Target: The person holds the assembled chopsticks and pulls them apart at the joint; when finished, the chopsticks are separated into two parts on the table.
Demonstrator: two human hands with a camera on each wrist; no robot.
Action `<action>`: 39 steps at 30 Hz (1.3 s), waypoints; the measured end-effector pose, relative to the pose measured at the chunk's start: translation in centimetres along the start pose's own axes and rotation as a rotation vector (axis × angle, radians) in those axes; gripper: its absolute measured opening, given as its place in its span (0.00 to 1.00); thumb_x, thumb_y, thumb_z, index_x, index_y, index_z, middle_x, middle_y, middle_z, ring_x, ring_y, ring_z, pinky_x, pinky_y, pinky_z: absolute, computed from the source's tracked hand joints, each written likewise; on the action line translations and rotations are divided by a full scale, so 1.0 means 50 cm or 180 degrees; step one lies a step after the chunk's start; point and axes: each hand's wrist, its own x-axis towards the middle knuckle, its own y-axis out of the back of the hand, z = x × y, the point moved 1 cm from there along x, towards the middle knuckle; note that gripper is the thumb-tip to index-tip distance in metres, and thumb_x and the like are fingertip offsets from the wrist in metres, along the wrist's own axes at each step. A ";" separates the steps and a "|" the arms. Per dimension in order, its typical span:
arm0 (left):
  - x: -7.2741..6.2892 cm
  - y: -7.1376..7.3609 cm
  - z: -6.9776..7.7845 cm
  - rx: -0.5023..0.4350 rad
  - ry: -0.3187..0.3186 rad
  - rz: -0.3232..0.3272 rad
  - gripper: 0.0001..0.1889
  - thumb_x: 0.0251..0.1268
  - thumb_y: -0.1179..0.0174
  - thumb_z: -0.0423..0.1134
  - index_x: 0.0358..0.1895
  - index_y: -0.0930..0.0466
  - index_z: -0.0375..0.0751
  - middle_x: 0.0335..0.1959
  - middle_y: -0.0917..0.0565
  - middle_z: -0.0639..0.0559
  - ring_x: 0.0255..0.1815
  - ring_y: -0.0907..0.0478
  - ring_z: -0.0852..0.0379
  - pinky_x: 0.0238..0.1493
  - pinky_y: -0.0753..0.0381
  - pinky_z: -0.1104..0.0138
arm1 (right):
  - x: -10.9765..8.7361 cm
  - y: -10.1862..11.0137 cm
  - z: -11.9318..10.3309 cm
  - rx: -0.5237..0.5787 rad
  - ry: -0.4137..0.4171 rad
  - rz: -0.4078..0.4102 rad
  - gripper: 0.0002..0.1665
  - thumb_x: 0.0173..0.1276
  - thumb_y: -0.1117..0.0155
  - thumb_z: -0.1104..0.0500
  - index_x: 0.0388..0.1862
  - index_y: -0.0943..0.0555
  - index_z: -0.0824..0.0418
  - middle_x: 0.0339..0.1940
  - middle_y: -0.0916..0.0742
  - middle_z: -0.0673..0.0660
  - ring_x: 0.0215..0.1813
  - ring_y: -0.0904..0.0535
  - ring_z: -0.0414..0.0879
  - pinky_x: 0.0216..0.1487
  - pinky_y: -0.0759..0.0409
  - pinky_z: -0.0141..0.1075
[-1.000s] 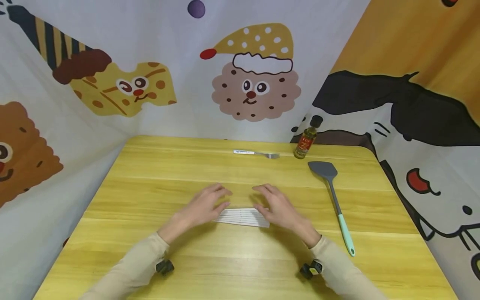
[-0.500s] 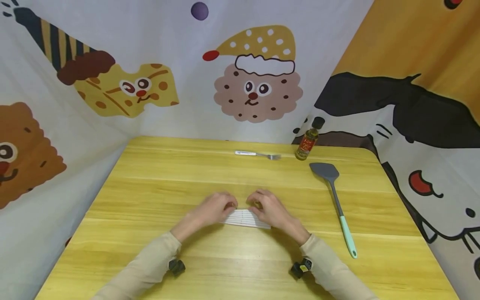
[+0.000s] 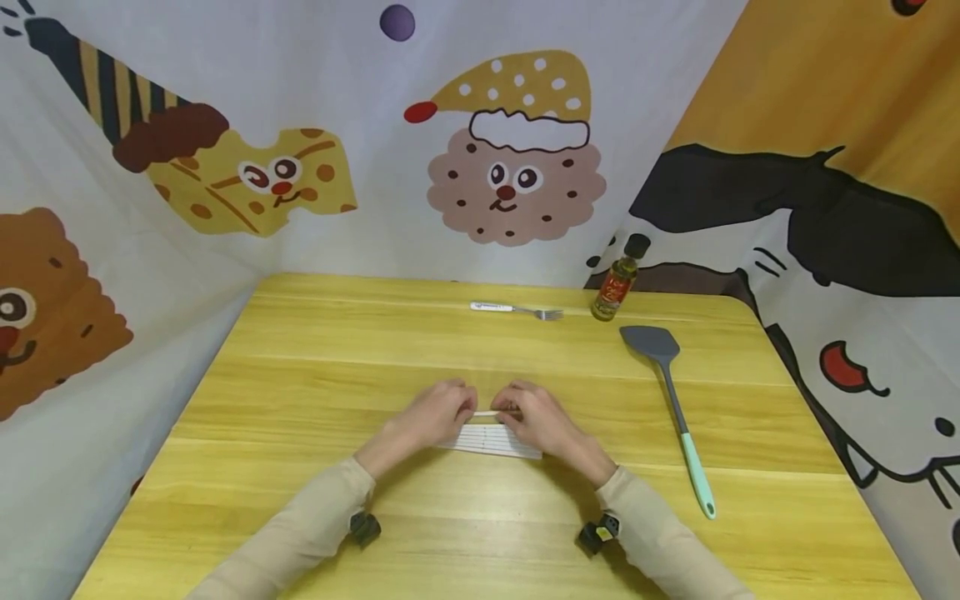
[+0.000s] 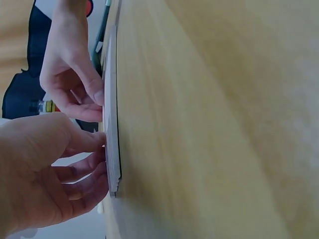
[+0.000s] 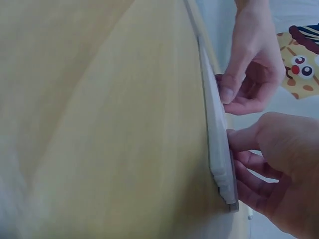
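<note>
A flat white sheet with parallel lines across it, perhaps pleated paper (image 3: 491,442), lies on the table in front of me. My left hand (image 3: 441,412) pinches its far edge on the left with thumb and fingers. On the right, my right hand (image 3: 536,417) pinches the same edge. Between the fingertips a narrow white strip shows, standing slightly off the rest of the sheet. From the side, the white sheet (image 5: 217,134) appears thin and layered at its near end in the right wrist view. My fingers hide parts of the far edge.
A spatula (image 3: 667,387) with a grey blade and mint handle lies to the right. Near the back edge are a fork (image 3: 517,310) with a white handle and an upright small bottle (image 3: 615,283) with a black cap. Printed cloth (image 3: 375,167) hangs behind the wooden table (image 3: 300,350).
Both hands have come closer together, and their loosely spread fingers have curled to pinch the sheet's far edge. A narrow strip of that edge has lifted between them.
</note>
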 end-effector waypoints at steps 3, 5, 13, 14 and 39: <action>0.004 -0.001 -0.002 -0.0080 0.0014 0.0021 0.02 0.69 0.38 0.31 0.37 0.18 0.41 0.33 0.21 0.53 0.32 0.27 0.61 0.33 0.23 0.72 | 0.004 -0.002 0.003 -0.0094 0.0150 0.0049 0.06 0.63 0.27 0.66 0.40 0.13 0.61 0.39 0.11 0.55 0.40 0.15 0.45 0.43 0.14 0.33; 0.006 -0.002 -0.003 -0.0127 -0.0001 0.0027 0.03 0.70 0.38 0.33 0.37 0.17 0.41 0.33 0.21 0.55 0.31 0.27 0.62 0.33 0.23 0.73 | 0.007 0.000 0.004 -0.0192 0.0259 0.0097 0.06 0.63 0.27 0.67 0.39 0.13 0.62 0.38 0.11 0.55 0.41 0.15 0.46 0.44 0.14 0.34; 0.018 0.008 -0.002 0.0051 -0.0317 0.0279 0.09 0.74 0.40 0.39 0.38 0.13 0.39 0.31 0.21 0.54 0.29 0.28 0.64 0.29 0.25 0.76 | 0.014 0.029 -0.003 -0.0354 0.0421 0.0275 0.06 0.62 0.28 0.69 0.38 0.13 0.64 0.37 0.13 0.57 0.40 0.18 0.48 0.43 0.14 0.34; 0.019 0.010 -0.002 0.0122 -0.0371 0.0316 0.10 0.75 0.40 0.39 0.39 0.12 0.39 0.31 0.21 0.54 0.30 0.29 0.64 0.30 0.25 0.76 | 0.014 0.033 -0.004 -0.0355 0.0446 0.0287 0.05 0.63 0.28 0.69 0.38 0.13 0.64 0.37 0.14 0.57 0.40 0.19 0.47 0.42 0.15 0.33; -0.010 0.051 -0.002 0.0386 -0.1022 0.0705 0.07 0.70 0.36 0.35 0.39 0.09 0.36 0.26 0.38 0.57 0.31 0.38 0.63 0.32 0.32 0.77 | -0.003 0.075 -0.024 -0.0518 0.1115 0.0439 0.04 0.63 0.28 0.68 0.36 0.14 0.63 0.34 0.17 0.53 0.36 0.22 0.42 0.37 0.20 0.23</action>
